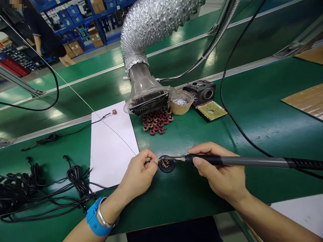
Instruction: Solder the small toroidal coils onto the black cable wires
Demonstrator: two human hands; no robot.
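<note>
My left hand (141,173) is closed in a pinch just left of a small coil. A thin solder wire (118,136) runs down from the upper left into its fingers, and the dark end of a cable (148,161) shows between them. In my right hand (222,174) is a soldering iron (207,159), held like a pen with its tip pointing left. The tip touches or hovers right above the near edge of the coil (165,163); which one, I cannot tell. The coil, ringed with copper windings, lies on a round black pad (170,169) on the green bench.
A fume hood (148,95) on a silver duct hangs over a pile of coils (157,121). Beside it are a bowl (180,102) and an iron stand (204,92) with a yellow sponge (211,111). White paper (108,151) and bundled cables (77,178) lie left. A person (44,30) stands behind.
</note>
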